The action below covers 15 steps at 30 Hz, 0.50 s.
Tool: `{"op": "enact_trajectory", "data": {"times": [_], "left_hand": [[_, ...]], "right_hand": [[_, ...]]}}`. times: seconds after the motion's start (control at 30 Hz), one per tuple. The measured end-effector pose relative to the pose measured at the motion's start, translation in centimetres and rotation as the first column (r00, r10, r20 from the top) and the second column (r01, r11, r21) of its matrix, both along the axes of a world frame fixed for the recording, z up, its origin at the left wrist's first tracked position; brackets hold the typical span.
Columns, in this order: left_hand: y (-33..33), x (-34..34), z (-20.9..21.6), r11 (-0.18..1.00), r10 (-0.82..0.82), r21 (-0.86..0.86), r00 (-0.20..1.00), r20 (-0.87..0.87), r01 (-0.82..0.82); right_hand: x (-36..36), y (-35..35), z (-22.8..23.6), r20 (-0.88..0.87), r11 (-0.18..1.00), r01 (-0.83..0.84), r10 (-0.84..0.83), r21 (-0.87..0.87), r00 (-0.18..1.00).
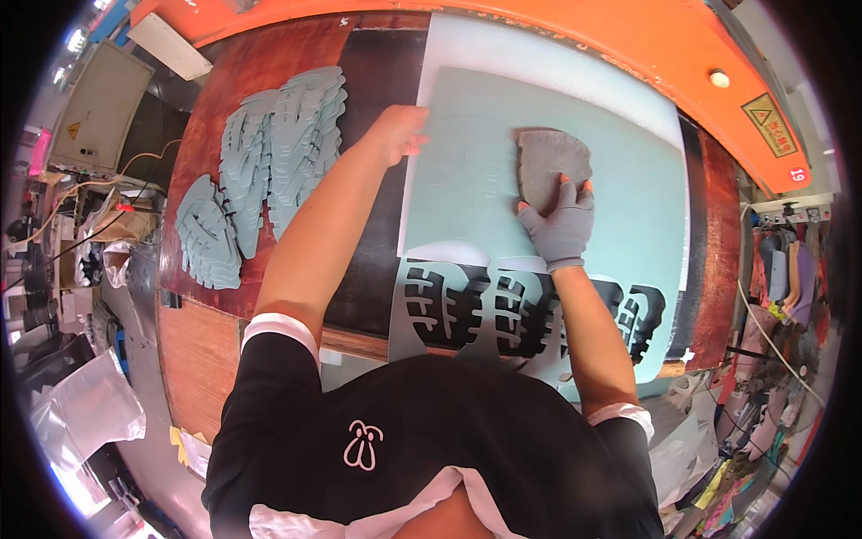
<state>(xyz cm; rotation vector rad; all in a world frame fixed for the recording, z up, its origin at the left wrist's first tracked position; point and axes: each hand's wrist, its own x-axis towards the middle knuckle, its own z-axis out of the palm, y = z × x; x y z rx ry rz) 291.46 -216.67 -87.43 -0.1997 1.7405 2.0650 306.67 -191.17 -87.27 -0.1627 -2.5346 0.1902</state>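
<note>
A pale green sheet (467, 171) lies over a white sheet (548, 56) on the work table. At its left edge is my bare left hand (398, 135), fingers curled at the rim and closed on it. On top of the green sheet rests a thick grey scallop-edged block (554, 162), like a cutting die. My right hand (562, 229), in a grey glove with bare fingertips, grips the block's near side, thumb at the left and fingers over its top. Along the sheet's near side, several tread-shaped cut-outs (516, 314) show the dark surface beneath.
Overlapping stacks of cut green pieces (285, 148) lie on the reddish table (202, 148) at the left. An orange machine beam (664, 45) spans the far side. A grey electrical cabinet (101, 112) stands at far left; hanging coloured pieces (790, 278) crowd the right.
</note>
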Motion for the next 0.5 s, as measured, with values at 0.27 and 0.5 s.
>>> {"op": "enact_trajectory", "data": {"times": [0.27,0.5], "left_hand": [[-0.5,-2.1,-1.2,0.99,-0.141,0.008,0.98,-0.141,0.144],[-0.9,-1.9,-1.5,0.98,-0.168,0.073,0.964,-0.208,0.186]], "right_hand": [[0.0,-0.2,0.4,0.01,1.0,-0.011,0.011,-0.008,1.0],[-0.2,0.0,0.5,-0.066,0.998,-0.051,0.053,0.031,0.996]]}}
